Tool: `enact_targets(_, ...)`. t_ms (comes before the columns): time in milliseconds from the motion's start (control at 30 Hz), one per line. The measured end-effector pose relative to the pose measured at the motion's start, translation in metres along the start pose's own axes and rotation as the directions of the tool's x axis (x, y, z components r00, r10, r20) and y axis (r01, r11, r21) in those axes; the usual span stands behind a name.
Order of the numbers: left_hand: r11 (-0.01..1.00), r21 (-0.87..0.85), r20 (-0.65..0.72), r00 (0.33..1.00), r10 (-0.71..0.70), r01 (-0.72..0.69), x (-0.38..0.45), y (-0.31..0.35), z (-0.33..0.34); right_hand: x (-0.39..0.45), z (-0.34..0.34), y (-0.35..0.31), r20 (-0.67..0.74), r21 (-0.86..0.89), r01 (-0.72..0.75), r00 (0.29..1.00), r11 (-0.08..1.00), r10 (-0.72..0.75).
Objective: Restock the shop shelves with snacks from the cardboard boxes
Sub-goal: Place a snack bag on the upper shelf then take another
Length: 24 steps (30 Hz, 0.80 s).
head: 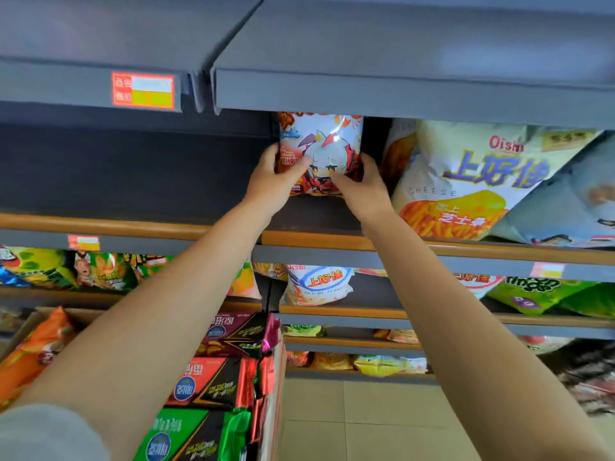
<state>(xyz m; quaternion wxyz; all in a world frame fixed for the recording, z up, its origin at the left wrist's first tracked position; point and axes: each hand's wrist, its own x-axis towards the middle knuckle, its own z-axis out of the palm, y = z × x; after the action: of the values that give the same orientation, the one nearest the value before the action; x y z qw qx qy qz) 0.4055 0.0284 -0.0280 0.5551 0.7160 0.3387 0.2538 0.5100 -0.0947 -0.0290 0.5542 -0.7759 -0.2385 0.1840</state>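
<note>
I have the left hand [271, 176] and right hand [361, 188] curled round a white-and-red cartoon snack bag [321, 144], upright near the left end of the shelf [332, 239], beside an Oishi bag [466, 181] marked "CHEESE". The cardboard box [271, 404] sits lower left.

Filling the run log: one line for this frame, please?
phase: placing | left hand + right hand: grip cartoon snack bag upright on shelf | right of it: Oishi cheese bag | box: below left

Upright cartoon snack bag [321, 151] on shelf [312, 214]
</note>
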Motion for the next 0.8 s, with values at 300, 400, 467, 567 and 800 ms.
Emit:
enact_targets(300, 0.994, 0.1, 0.041, 0.999, 0.033, -0.037, -0.001, 0.012, 0.016, 0.0, -0.009, 0.0, -0.058, -0.005, -0.038, 0.998, 0.999, 0.038)
enact_targets(400, 0.99, 0.138, 0.041, 0.999, 0.008, -0.014, -0.002, 0.016, 0.012, 0.0, -0.008, -0.007, -0.033, -0.049, -0.053, 0.998, 0.997, 0.051)
enact_targets(467, 0.988, 0.152, 0.044, 0.999, -0.005, -0.002, -0.005, 0.018, 0.008, -0.006, -0.006, -0.009, -0.044, -0.071, -0.048, 0.998, 0.996, 0.045)
enact_targets(567, 0.985, 0.172, -0.008, 1.0, 0.0, 0.001, -0.02, 0.017, -0.004, -0.033, -0.004, -0.018, -0.114, -0.097, -0.011, 0.993, 0.995, 0.0)
enact_targets(800, 0.994, 0.02, -0.086, 0.991, 0.107, -0.106, -0.12, -0.015, -0.078, -0.148, 0.03, -0.01, 0.002, 0.128, 0.076, 0.997, 0.989, -0.077)
